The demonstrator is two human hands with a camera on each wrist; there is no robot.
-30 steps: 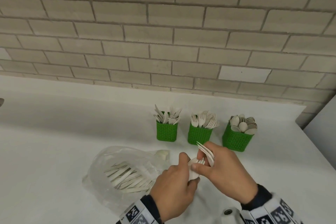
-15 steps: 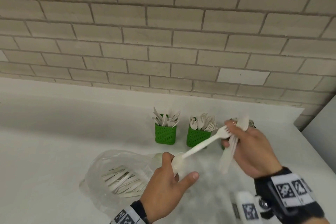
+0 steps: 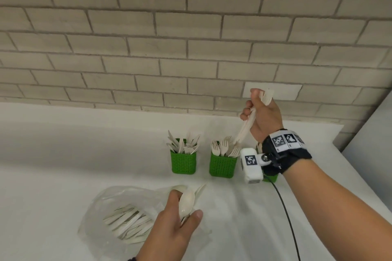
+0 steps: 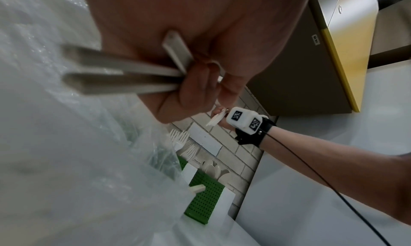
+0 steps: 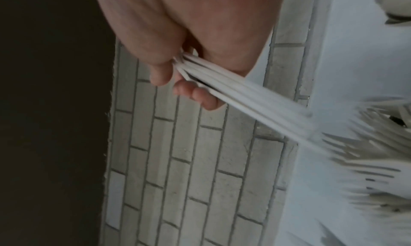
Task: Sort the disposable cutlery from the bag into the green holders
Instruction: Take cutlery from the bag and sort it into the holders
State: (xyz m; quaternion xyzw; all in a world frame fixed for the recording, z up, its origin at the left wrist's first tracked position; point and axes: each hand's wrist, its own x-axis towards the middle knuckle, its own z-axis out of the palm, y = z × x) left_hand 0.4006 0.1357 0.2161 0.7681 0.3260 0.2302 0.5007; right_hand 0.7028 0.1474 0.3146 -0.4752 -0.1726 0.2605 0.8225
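Note:
Three green holders stand by the wall: the left holder (image 3: 183, 162) has knives, the middle holder (image 3: 222, 165) forks, and the right holder (image 3: 271, 177) is mostly hidden behind my wrist camera. My right hand (image 3: 254, 108) grips a bunch of forks (image 3: 244, 131) above the middle holder, tines up, handles pointing down at it. The right wrist view shows those forks (image 5: 244, 100) clamped in my right hand (image 5: 184, 73). My left hand (image 3: 186, 207) holds a cutlery bundle (image 3: 186, 199), a spoon on top, beside the clear bag (image 3: 118, 201). Its handles (image 4: 124, 75) stick out of my left hand (image 4: 195, 84).
The bag lies on the white counter (image 3: 63, 165) with several pieces of cutlery (image 3: 127, 220) inside. A brick wall (image 3: 191, 48) runs right behind the holders. A black cable (image 3: 286, 214) hangs from my right wrist. The counter ends at the right near a grey panel (image 3: 373, 133).
My right hand has pulled away from the left hand and risen back and right, carrying the forks over the middle holder. The left hand stayed by the bag with its bundle.

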